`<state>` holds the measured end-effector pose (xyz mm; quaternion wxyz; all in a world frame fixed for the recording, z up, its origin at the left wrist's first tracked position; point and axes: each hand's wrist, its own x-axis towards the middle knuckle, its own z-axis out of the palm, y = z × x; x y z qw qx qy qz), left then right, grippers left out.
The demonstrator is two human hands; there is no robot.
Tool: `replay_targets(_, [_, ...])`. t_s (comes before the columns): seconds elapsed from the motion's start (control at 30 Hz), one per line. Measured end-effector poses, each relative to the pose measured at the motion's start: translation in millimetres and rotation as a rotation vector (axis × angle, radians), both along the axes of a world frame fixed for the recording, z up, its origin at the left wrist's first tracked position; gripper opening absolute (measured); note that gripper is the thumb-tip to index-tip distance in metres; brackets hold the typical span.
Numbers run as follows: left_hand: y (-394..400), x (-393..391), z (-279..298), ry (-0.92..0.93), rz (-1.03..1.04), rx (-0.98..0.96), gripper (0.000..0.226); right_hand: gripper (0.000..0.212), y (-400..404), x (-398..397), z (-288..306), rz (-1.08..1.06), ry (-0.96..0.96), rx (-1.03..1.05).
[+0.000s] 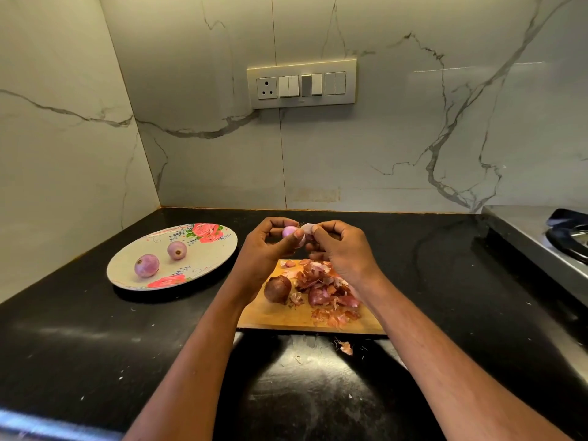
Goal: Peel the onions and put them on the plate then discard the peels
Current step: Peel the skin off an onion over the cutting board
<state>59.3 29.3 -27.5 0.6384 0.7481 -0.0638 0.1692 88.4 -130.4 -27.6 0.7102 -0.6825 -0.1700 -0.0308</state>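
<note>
My left hand [265, 249] grips a small pale purple onion [289, 232] above the wooden cutting board [273, 313]. My right hand [342, 249] pinches a strip of skin [306, 229] still joined to that onion. On the board lie one unpeeled brown onion [277, 289] and a heap of reddish peels [327, 291]. Left of the board, the floral plate [216, 253] holds two peeled onions [146, 265] [177, 249].
A loose peel [346, 347] lies on the black countertop [79, 329] in front of the board. A steel gas stove [547, 243] stands at the right edge. Marble walls close off the back and left, with a switch panel [301, 84] on the back wall.
</note>
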Motion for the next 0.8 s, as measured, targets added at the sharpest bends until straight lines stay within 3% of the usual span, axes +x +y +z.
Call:
replay_targets(0.27, [1, -2, 2, 0.050, -0.075, -0.172, 0.025, 0.024, 4, -4, 6, 0.054, 0.211, 0.239])
replay_targets(0.53, [-1, -2, 2, 0.089, -0.073, -0.204, 0.024, 0.016, 12, -5, 8, -0.005, 0.340, 0.333])
replay_targets(0.8, [-1, -4, 4, 0.096, -0.126, -0.303, 0.018, 0.011, 14, -8, 12, 0.083, 0.398, 0.469])
